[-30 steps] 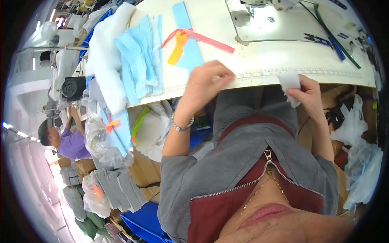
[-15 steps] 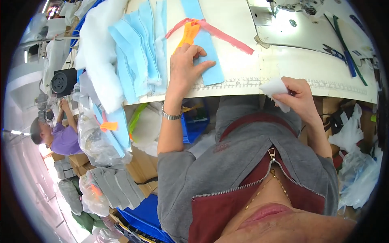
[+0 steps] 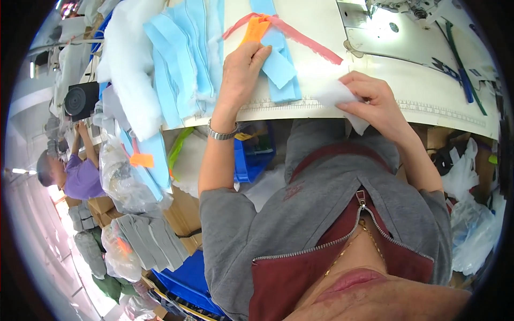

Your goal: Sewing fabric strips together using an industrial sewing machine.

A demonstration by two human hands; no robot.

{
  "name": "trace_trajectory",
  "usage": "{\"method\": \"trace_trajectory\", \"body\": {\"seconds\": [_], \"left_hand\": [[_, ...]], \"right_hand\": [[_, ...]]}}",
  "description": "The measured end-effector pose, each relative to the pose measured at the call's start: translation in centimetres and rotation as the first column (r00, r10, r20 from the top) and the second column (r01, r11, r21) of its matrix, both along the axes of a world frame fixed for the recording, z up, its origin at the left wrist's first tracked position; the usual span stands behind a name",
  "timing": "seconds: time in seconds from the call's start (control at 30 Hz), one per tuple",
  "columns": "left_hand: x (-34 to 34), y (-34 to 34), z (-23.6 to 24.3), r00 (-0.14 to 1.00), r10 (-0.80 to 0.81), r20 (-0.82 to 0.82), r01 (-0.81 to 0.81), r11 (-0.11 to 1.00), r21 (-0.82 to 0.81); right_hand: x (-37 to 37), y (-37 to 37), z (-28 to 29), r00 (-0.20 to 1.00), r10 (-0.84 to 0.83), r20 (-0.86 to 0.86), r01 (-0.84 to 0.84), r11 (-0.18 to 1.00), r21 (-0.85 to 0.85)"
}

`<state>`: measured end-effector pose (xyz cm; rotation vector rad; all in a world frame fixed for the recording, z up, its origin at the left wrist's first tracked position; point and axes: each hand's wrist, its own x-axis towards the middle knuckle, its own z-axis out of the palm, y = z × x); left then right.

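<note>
My left hand (image 3: 242, 77) is closed at the table's front, thumb and fingers pinching a light blue fabric strip (image 3: 279, 69) whose loose end angles over another blue layer (image 3: 286, 95). An orange tag (image 3: 254, 31) runs up from my fingers, and a red ribbon (image 3: 308, 41) crosses it and trails off to the right. My right hand (image 3: 377, 101), held near the table edge, grips a small piece of white wadding (image 3: 342, 99) between thumb and fingers. The wadding's lower corner hangs past the edge.
More blue strips (image 3: 179, 59) and a long white wadding roll (image 3: 131, 69) lie on the left. A sewing machine bed (image 3: 385, 32) and thread snippers (image 3: 447, 69) are at the right. Below the table stands a blue bin (image 3: 251, 160). A co-worker in purple (image 3: 83, 174) sits far left.
My left hand has gone from lying spread over the blue strip to pinching its end, now lifted and folded askew. My right hand has moved slightly left and up with the wadding.
</note>
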<state>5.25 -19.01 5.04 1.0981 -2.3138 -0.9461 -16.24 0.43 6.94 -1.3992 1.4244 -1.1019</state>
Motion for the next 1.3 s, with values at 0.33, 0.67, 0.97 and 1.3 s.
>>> {"method": "trace_trajectory", "body": {"seconds": [0.33,0.67,0.97,1.3], "left_hand": [[0.1,-0.8,0.9,0.996,-0.052,-0.066,0.053,0.998,0.019],[-0.2,1.5,2.3,0.922,0.157,-0.355,0.122,0.752,0.648],[-2.1,-0.3,-0.7,0.852,0.262,-0.454,0.083,0.787,0.611],[-3.0,0.1,0.5,0.781,0.321,-0.536,0.221,0.66,0.718]], "right_hand": [[2.2,-5.6,-0.5,0.993,-0.011,0.114,0.013,1.0,-0.011],[3.0,-8.8,-2.1,0.89,-0.135,0.436,0.111,0.991,0.08],[3.7,-7.1,-2.2,0.94,0.041,0.338,-0.113,0.974,0.196],[3.8,-6.4,-1.8,0.954,0.068,0.291,-0.143,0.959,0.244]]}}
